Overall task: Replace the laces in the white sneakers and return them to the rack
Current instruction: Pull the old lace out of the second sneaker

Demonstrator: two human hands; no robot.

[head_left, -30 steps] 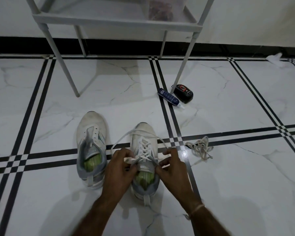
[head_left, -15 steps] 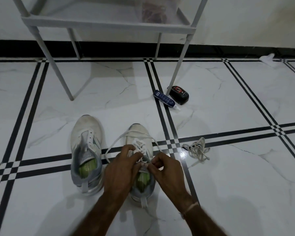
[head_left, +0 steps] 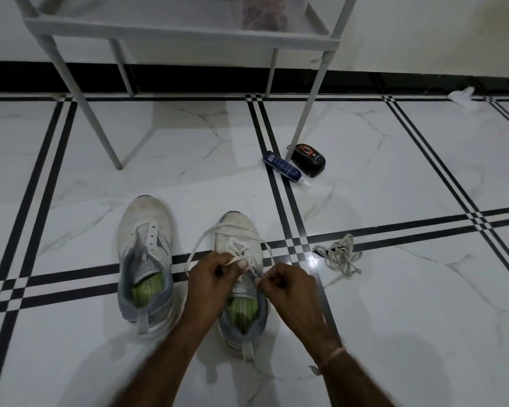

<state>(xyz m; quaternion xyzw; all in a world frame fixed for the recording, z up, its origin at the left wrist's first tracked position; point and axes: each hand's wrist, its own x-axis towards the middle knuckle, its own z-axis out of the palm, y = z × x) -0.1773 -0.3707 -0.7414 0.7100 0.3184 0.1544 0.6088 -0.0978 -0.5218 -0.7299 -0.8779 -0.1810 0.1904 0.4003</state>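
Pinched lace (head_left: 238, 247) ends in clenched fingers of left hand (head_left: 210, 279) and right hand (head_left: 290, 286), over sneaker (head_left: 235, 227) at 6 o'clock on floor (head_left: 394, 318); judged limp, light, slippery; best gripped near tips.

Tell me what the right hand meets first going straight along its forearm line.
The right hand would likely meet the tongue of the laced sneaker first, then the left hand. Depth is unclear: both hands pinch the lace above it.

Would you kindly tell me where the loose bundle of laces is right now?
In the head view, the loose laces lie on the floor, right of the sneaker being laced, beside the crossing of black stripes.
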